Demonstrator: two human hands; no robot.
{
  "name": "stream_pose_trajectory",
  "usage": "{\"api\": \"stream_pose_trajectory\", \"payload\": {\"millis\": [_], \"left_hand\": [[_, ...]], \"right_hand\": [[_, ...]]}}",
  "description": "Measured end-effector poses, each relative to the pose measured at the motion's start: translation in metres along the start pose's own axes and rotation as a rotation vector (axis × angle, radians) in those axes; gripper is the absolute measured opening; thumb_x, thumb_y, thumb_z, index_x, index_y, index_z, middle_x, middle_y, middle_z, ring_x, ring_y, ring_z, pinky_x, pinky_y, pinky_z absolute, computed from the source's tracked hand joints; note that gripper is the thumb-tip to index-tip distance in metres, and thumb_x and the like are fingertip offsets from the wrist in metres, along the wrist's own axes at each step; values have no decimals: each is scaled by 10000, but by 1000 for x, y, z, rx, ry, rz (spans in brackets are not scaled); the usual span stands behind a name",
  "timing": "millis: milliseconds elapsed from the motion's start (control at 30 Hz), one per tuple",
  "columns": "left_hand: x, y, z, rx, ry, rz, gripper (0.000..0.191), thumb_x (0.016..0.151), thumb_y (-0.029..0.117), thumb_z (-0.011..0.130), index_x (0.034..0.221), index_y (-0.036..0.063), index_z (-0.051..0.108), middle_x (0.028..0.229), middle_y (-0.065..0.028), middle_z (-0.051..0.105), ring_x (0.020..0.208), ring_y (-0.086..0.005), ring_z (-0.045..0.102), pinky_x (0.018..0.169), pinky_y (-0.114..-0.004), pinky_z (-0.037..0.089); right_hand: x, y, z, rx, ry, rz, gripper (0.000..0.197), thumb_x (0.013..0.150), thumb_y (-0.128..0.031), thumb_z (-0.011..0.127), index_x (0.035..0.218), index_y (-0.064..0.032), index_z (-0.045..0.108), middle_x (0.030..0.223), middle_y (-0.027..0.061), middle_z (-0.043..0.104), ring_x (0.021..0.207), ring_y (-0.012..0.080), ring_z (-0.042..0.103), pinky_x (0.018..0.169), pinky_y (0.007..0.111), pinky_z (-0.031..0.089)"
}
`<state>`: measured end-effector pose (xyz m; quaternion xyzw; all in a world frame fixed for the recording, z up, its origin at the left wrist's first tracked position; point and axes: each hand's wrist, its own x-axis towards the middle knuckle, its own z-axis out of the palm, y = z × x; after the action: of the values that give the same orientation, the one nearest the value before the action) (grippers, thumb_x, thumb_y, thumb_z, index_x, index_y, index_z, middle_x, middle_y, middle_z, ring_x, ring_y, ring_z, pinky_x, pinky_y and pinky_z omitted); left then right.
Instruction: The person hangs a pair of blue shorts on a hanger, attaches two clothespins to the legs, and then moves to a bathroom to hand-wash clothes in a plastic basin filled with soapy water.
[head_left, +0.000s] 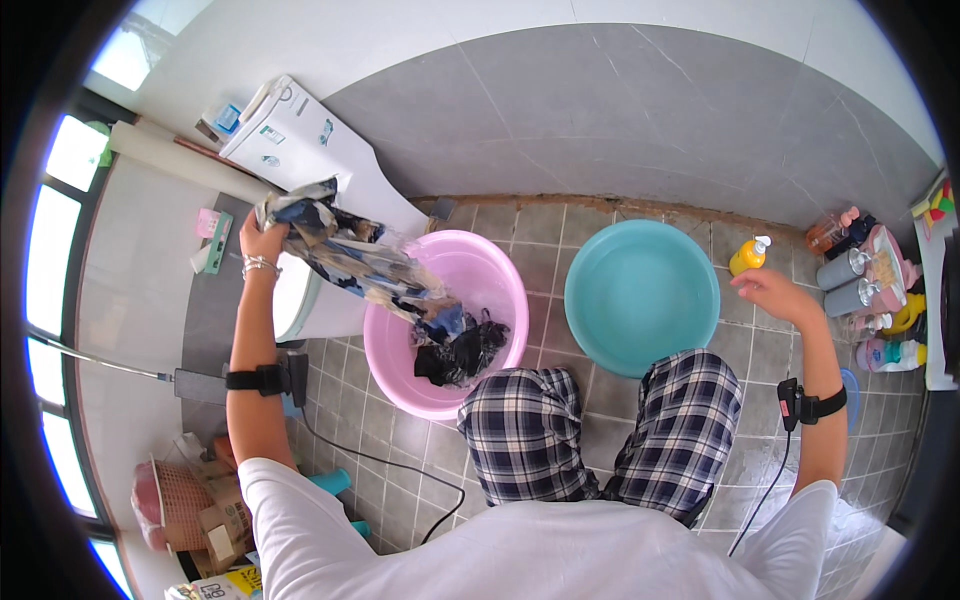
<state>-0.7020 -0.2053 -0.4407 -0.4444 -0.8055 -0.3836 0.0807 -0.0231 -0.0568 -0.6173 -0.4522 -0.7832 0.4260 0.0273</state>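
Note:
My left hand (264, 238) grips one end of a patterned garment (367, 251) in blue, black, beige and white. The cloth stretches down into a pink plastic basin (375, 360), over black clothing (465, 352) lying in sudsy water. On my other side, my right hand (772, 292) is raised in the air with bent fingers, nothing visibly in it. Its fingertips appear close to a yellow pump bottle (747, 256) standing on the floor; whether they touch it I cannot tell. Between the hands stands a teal basin (642, 300) holding clear water.
A white toilet (337, 157) stands behind the garment. Several bottles (847, 281) line the right wall. At lower left are a pink woven basket (176, 499) and cardboard boxes (225, 525). Cables (397, 461) hang from straps on both forearms. The floor is grey tile (540, 270).

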Motion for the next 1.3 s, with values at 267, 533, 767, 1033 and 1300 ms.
{"api": "stream_pose_trajectory", "payload": {"millis": [267,533,767,1033,1300], "left_hand": [[48,66,-47,-214,81,-216,380,600,112,611,976,68,577,739,-21,580,574,-119,546,476,-252,462],[62,128,-34,-437,-62,-125,310,626,124,609,924,72,536,690,5,535,574,-104,531,516,-245,476],[34,151,12,-554,-136,-183,274,631,32,575,900,50,521,723,-31,546,569,-143,554,491,-261,490],[9,139,82,-700,-181,-313,302,619,-33,529,911,20,472,756,-70,551,570,-192,568,460,-313,501],[-25,45,128,-100,-601,148,627,577,86,680,1163,93,458,865,-96,572,838,-183,552,730,-282,451]], "right_hand": [[-9,-2,-2,-52,3,-29,222,805,-170,528,991,-53,565,896,100,596,848,201,558,754,305,431],[73,-88,33,-66,-90,-305,427,797,-224,564,1188,-91,456,1008,94,557,912,207,532,785,311,429],[236,-200,205,244,-48,-482,1184,583,-496,722,1343,20,-26,1366,291,119,1274,375,172,1040,385,183],[281,-225,282,1303,156,0,322,762,-152,617,1054,-45,533,913,80,608,772,206,599,640,307,472],[263,-225,172,1490,-67,-229,198,831,-128,486,982,-58,593,899,44,607,753,129,585,687,262,473]]}}
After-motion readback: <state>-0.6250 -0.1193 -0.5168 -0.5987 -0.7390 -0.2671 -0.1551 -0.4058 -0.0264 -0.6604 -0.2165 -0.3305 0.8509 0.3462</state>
